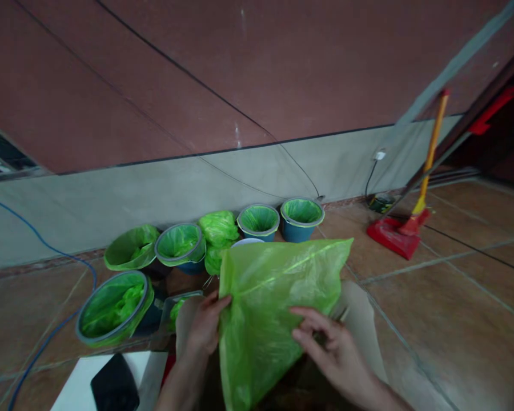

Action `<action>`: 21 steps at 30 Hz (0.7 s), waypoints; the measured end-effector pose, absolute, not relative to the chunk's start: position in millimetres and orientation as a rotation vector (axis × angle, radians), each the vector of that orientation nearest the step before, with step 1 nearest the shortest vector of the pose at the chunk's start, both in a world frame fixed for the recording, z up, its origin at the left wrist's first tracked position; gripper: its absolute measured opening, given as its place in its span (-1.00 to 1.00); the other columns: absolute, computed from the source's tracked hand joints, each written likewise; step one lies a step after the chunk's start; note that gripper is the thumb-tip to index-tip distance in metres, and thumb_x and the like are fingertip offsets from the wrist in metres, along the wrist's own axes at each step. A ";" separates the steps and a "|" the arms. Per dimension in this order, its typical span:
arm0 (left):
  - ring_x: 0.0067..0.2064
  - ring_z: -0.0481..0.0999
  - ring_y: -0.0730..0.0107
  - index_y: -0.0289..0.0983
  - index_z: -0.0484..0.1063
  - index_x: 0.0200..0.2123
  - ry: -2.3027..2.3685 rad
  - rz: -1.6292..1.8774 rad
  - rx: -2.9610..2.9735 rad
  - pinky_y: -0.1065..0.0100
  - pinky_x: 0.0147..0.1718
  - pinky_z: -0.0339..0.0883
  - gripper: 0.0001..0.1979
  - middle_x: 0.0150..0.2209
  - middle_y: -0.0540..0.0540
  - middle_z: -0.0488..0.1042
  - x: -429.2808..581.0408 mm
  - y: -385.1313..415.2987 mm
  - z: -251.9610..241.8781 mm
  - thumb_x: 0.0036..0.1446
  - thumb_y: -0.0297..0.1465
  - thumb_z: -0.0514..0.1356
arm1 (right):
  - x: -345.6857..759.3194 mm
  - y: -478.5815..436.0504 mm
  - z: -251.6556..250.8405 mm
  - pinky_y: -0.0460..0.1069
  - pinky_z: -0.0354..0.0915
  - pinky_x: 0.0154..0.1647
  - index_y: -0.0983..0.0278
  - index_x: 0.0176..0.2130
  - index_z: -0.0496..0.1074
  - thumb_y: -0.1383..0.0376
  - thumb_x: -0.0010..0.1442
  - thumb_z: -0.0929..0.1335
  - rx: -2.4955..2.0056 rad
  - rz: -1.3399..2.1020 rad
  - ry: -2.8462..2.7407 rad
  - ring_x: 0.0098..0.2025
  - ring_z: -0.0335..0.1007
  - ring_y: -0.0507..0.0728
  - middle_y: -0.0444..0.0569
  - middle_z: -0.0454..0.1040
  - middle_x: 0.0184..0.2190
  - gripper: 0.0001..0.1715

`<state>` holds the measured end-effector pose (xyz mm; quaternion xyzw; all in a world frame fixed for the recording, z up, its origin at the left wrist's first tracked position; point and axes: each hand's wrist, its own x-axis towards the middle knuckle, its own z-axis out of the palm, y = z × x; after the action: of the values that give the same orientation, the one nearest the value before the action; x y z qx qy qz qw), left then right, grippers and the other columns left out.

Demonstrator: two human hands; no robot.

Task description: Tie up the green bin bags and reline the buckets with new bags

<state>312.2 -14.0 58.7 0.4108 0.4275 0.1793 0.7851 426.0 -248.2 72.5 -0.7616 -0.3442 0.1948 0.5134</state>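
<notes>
A thin, translucent green plastic bag [278, 285] is spread out in front of my knees. My left hand [208, 322] pinches its left edge between thumb and fingers. In front of the bag's lower right part is my right hand [328, 345], thumb and index finger apart and the other fingers curled. Its fingertips are at the bag's surface; whether they touch it I cannot tell. Beyond the bag, a bucket [180, 245] and a larger bin [111, 311] are lined with similar green bags. Between the buckets sits a bunched green bag [218, 228].
Two more lined buckets, a left one [259, 222] and a right one [302, 220], stand along the wall. A red dustpan [394, 237] and an orange-handled broom [432, 151] are at right. A black object [115, 385] lies on a white box [75, 382]. A blue cable [38, 231] crosses the left floor.
</notes>
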 end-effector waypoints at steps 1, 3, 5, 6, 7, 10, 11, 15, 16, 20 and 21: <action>-0.46 0.59 0.30 -0.31 0.56 -0.35 0.947 0.404 0.892 0.35 -0.38 0.45 -0.64 -0.46 -0.05 0.61 297.8 -8.2 65.0 -0.32 -0.39 0.48 | 442.7 -248.9 78.1 -0.11 0.35 -0.40 0.24 -0.01 0.50 0.08 0.25 0.34 -1.840 0.280 -0.705 -0.38 0.43 0.05 -0.09 0.51 -0.42 -0.60; -0.42 0.61 0.28 -0.29 0.55 -0.31 0.995 0.389 0.888 0.35 -0.37 0.47 -0.60 -0.43 -0.05 0.62 268.8 0.7 75.1 -0.32 -0.39 0.49 | 477.7 -247.7 89.3 -0.02 0.42 -0.26 0.24 -0.01 0.47 0.05 0.22 0.37 -1.833 -0.035 -0.534 -0.29 0.47 0.11 -0.02 0.53 -0.32 -0.57; -0.40 0.62 0.27 -0.28 0.54 -0.27 1.065 0.402 0.894 0.35 -0.37 0.47 -0.56 -0.41 -0.04 0.63 243.0 6.2 82.0 -0.33 -0.40 0.49 | 505.7 -239.9 100.2 0.09 0.43 -0.12 0.23 0.09 0.41 0.01 0.18 0.40 -1.860 -0.219 -0.539 -0.15 0.48 0.18 0.06 0.52 -0.14 -0.43; -0.41 0.62 0.27 -0.27 0.53 -0.26 1.098 0.415 0.904 0.37 -0.38 0.47 -0.55 -0.41 -0.03 0.63 232.0 8.1 84.5 -0.33 -0.41 0.49 | 514.3 -232.9 104.6 0.16 0.41 -0.03 0.22 0.13 0.38 -0.02 0.14 0.42 -1.908 -0.273 -0.619 -0.05 0.46 0.23 0.10 0.49 -0.04 -0.34; -0.42 0.62 0.28 -0.26 0.52 -0.26 1.121 0.424 0.917 0.38 -0.40 0.46 -0.55 -0.42 -0.02 0.63 222.4 9.5 86.4 -0.33 -0.41 0.50 | 518.4 -223.6 107.3 0.22 0.36 0.07 0.20 0.17 0.35 -0.03 0.11 0.43 -1.961 -0.302 -0.731 0.06 0.40 0.27 0.13 0.44 0.05 -0.28; -0.42 0.62 0.25 -0.24 0.52 -0.24 1.120 0.385 0.946 0.37 -0.42 0.47 -0.54 -0.41 -0.02 0.64 199.3 12.7 90.1 -0.30 -0.38 0.50 | 506.9 -185.8 97.9 0.31 0.19 0.24 0.18 0.21 0.33 0.00 0.12 0.43 -2.075 -0.206 -1.120 0.25 0.20 0.35 0.15 0.30 0.22 -0.27; -0.41 0.63 0.22 -0.24 0.52 -0.24 1.118 0.379 0.952 0.35 -0.42 0.48 -0.54 -0.40 -0.03 0.64 192.3 13.4 90.7 -0.30 -0.37 0.50 | 497.9 -172.0 87.9 0.31 0.18 0.25 0.19 0.21 0.33 0.03 0.14 0.41 -2.089 -0.107 -1.216 0.27 0.19 0.35 0.16 0.28 0.24 -0.30; -0.36 0.64 0.15 -0.23 0.54 -0.26 1.180 0.449 0.940 0.33 -0.41 0.49 -0.53 -0.40 -0.02 0.64 159.1 11.8 90.1 -0.36 -0.40 0.51 | 459.1 -126.2 29.0 0.27 0.18 0.24 0.31 0.22 0.32 0.22 0.16 0.40 -2.032 0.432 -1.379 0.24 0.25 0.36 0.22 0.36 0.19 -0.33; -0.37 0.63 0.15 -0.23 0.54 -0.27 1.208 0.459 0.931 0.35 -0.42 0.48 -0.52 -0.42 -0.01 0.64 149.3 10.3 89.5 -0.39 -0.43 0.51 | 451.0 -118.4 14.5 0.26 0.17 0.25 0.34 0.22 0.33 0.26 0.16 0.39 -1.983 0.539 -1.384 0.23 0.26 0.36 0.23 0.38 0.18 -0.35; -0.44 0.60 0.24 -0.23 0.53 -0.39 1.392 0.581 0.900 0.41 -0.46 0.46 -0.53 -0.50 0.05 0.61 112.2 2.1 88.5 -0.52 -0.49 0.51 | 425.2 -94.4 -29.4 0.21 0.21 0.23 0.33 0.16 0.38 0.34 0.08 0.40 -1.721 0.908 -1.307 0.17 0.34 0.34 0.18 0.45 0.12 -0.37; -0.45 0.59 0.26 -0.23 0.52 -0.41 1.444 0.621 0.881 0.41 -0.47 0.46 -0.53 -0.51 0.05 0.60 105.2 0.1 89.0 -0.54 -0.48 0.52 | 420.2 -88.6 -37.6 0.20 0.25 0.20 0.30 0.14 0.40 0.35 0.03 0.42 -1.651 1.001 -1.255 0.13 0.39 0.32 0.14 0.48 0.09 -0.36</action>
<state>105.2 0.1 89.0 0.3832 0.6283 0.2701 0.6208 420.2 -88.6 -37.6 -0.6549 -0.4976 0.3971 0.4073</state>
